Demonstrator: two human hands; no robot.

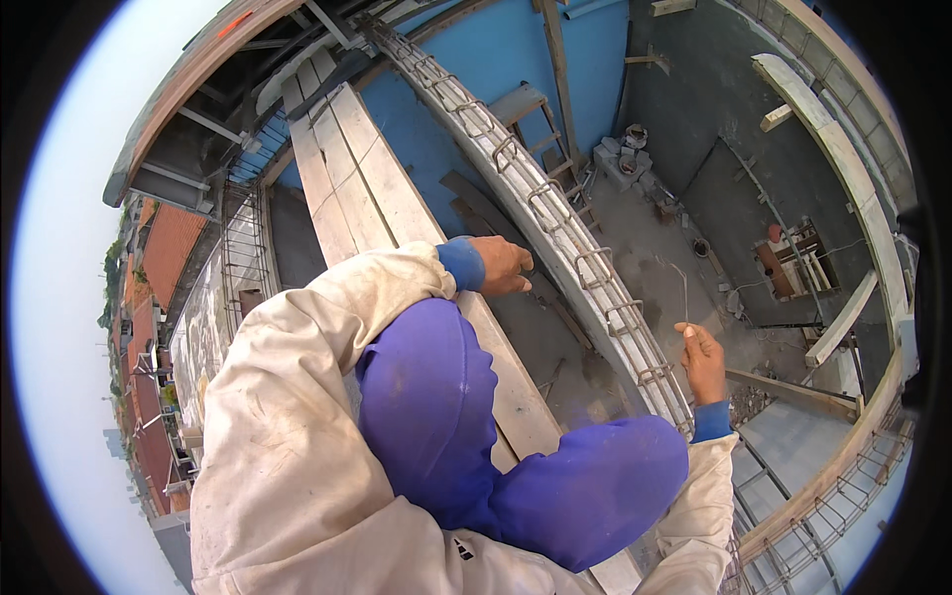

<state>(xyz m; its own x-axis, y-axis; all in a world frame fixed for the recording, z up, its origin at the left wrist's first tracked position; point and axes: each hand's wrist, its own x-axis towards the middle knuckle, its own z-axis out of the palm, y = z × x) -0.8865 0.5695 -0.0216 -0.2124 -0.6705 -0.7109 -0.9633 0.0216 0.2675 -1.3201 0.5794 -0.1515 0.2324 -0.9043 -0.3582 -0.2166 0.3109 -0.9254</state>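
My left hand (504,266) reaches over my raised knee, beside the rebar-topped beam (555,213). Its fingers are loosely bent and partly spread, with nothing visible in them. On the beam's other side, my right hand (702,362) is closed in a pinch around a thin bent metal rod (684,288), which points up and hooks over at its far end. Along the beam's top runs a row of steel stirrups (595,260) tied to long bars. Under my legs lie long wooden planks (362,164).
Far below is a floor (635,268) with rubble and grey blocks (625,164). A wooden trestle (540,124) stands by the blue wall (496,59). To the right, a curved-looking beam (833,139) has timber braces (843,317). Rooftops (174,248) lie low at the left.
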